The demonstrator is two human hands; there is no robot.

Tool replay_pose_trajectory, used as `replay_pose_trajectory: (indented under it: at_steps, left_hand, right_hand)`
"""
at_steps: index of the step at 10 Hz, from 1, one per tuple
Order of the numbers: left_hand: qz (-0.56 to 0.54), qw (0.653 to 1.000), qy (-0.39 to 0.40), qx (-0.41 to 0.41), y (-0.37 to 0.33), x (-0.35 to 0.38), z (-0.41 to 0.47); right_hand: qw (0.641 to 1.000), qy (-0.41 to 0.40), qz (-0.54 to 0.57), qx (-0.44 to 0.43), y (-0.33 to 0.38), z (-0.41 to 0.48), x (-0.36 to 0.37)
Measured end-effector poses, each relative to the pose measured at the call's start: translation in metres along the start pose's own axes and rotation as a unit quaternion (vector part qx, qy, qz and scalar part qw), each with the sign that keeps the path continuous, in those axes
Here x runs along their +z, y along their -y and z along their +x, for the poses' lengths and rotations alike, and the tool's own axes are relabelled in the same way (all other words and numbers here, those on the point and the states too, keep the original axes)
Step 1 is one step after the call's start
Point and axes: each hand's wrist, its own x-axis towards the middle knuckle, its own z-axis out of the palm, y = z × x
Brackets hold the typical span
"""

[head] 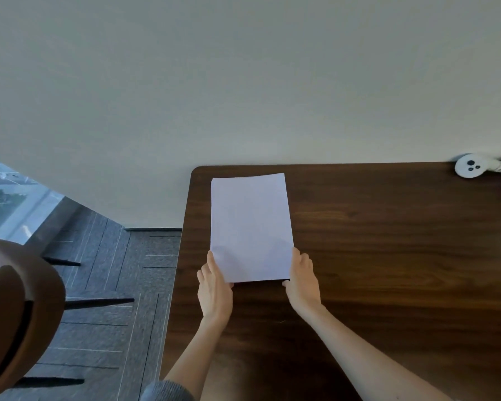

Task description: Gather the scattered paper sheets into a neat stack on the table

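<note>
The brown desk (pixel 388 256) stood against a plain pale wall (pixel 243 82), with a dark floor (pixel 113 285) and a brown chair (pixel 18 299) off its left edge.

Nearest to me were my two hands, side by side on the left part of the desk. My left hand (pixel 214 287) lay flat against the left side of the paper stack (pixel 249 224), at its near left corner. My right hand (pixel 302 285) touched the near right corner, fingers only a little bent. Neither hand was closed around the paper; both just pressed its sides, with a thumb at the near edge. I could not tell if the thumbs went under it.

The stack sat right between my hands and ran straight away from me, its long side pointing at the far edge of the desk. Its far end lay close to the far left corner. The sheets looked almost lined up. Both hands were equally near, so I thought a small squeeze from both sides would finish it.

Far off, at the far right corner, sat a small round white gadget (pixel 469 168).
</note>
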Motion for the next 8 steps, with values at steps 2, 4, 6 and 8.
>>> replay_pose_trajectory:
  at_steps: [2, 4, 6, 8]
  left_hand:
    - [-0.016, 1.000, 0.000, -0.001, 0.002, -0.003, 0.005]
    - [-0.028, 0.999, 0.009, -0.011, 0.006, -0.004, 0.009]
    - [-0.004, 1.000, 0.016, -0.011, 0.005, -0.008, 0.014]
    - [0.091, 0.996, 0.020, -0.005, 0.003, -0.007, 0.008]
  right_hand:
    - [0.999, -0.017, -0.039, -0.018, 0.001, 0.005, 0.001]
    - [0.997, -0.011, -0.068, -0.026, 0.002, 0.007, 0.003]
    - [0.999, 0.005, -0.028, -0.021, 0.004, 0.010, 0.001]
    - [1.000, 0.014, 0.008, 0.012, 0.000, 0.010, -0.018]
